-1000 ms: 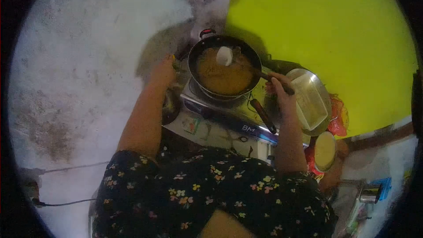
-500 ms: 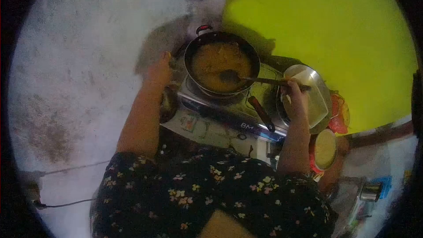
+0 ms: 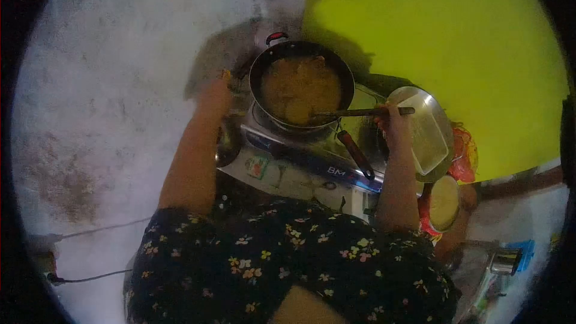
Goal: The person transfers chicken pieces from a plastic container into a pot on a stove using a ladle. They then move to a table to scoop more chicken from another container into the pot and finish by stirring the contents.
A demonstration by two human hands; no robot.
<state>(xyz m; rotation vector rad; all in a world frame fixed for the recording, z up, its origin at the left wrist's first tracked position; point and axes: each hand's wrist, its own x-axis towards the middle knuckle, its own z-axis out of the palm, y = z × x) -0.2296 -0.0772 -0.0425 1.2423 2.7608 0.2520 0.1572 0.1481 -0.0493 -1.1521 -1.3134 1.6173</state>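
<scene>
Stove [image 3: 312, 159] front lettering "BM"

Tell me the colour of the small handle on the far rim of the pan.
Red, a small loop handle on the pan, seen in the head view.

- Dark round pan [image 3: 301, 87], holding yellow-brown food, sits upright on the stove [image 3: 312, 159] at its far left corner.
- Long dark ladle [image 3: 360, 112] lies nearly level, bowl dipped at the pan's near rim, handle pointing right.
</scene>
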